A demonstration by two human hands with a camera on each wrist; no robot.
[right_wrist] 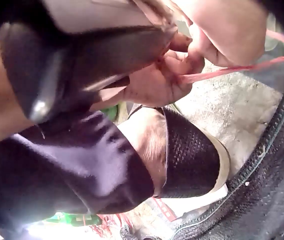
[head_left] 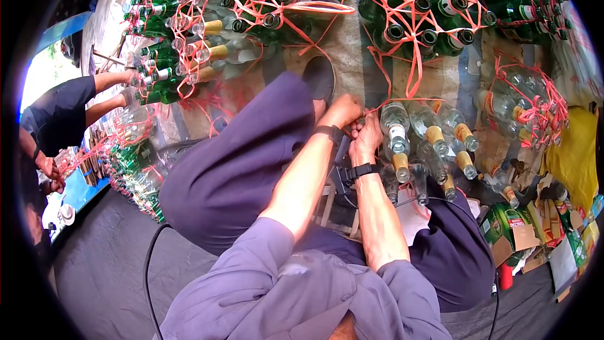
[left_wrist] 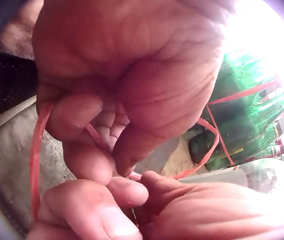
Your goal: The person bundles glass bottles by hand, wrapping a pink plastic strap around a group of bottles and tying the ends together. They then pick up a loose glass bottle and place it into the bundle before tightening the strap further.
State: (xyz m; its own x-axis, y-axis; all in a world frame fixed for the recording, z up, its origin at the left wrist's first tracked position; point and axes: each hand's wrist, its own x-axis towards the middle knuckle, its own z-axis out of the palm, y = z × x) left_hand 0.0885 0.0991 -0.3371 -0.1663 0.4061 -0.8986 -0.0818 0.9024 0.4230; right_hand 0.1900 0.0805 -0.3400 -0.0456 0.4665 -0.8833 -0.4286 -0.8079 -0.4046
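Close together in the head view, my left hand (head_left: 341,112) and right hand (head_left: 367,135) work on a pink plastic string (head_left: 412,99). The string runs right from the fingers, along the tops of several clear glass bottles (head_left: 396,131). In the left wrist view, the curled fingers of the left hand (left_wrist: 127,70) grip the string (left_wrist: 36,167), and part of it disappears between them. Thumb and fingertips of the right hand (left_wrist: 207,207) pinch it just below. The right wrist view shows the string (right_wrist: 232,74) stretched out from the pinching fingers; any knot is hidden.
Green bottles (head_left: 423,5) tied with pink string stand ahead, and more bundles (head_left: 214,44) lie to the left. A netted bundle of clear bottles (head_left: 519,104) sits at right, near cardboard boxes (head_left: 506,230). A shoe (right_wrist: 192,155) is close below the hands. Another person (head_left: 60,113) stands far left.
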